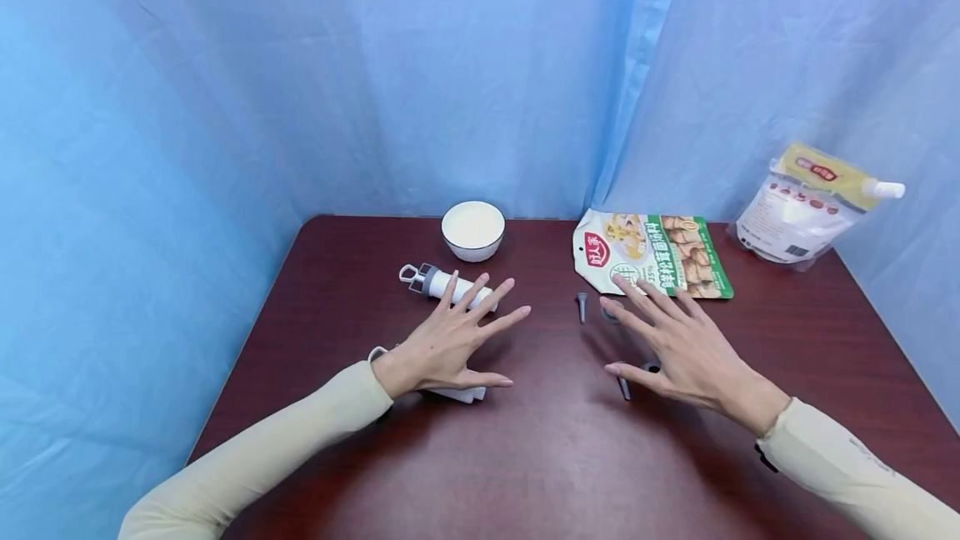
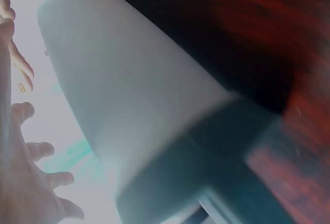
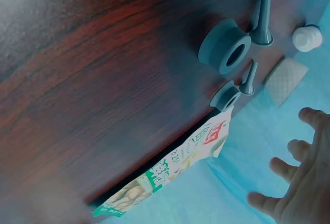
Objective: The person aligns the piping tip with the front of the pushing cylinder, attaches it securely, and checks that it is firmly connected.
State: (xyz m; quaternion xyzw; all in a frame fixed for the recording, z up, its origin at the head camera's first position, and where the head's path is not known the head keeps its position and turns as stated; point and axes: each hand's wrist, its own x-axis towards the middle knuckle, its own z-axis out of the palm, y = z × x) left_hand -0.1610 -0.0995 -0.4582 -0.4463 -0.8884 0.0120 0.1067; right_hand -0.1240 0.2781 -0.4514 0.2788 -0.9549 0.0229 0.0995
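Pale sleeves (image 1: 281, 450) lead to the left grip (image 1: 444, 347) and right grip (image 1: 693, 357), both spread over the bench (image 1: 517, 473), the far white tube (image 1: 462, 285) lying just beyond the left, nearer one, its long axis slanting far-left to near-right.

packet (image 1: 651, 252): "好人家" on red badge (image 1: 597, 251), "25%", "松茸菌汤料"; pouch (image 1: 798, 205) print illegible
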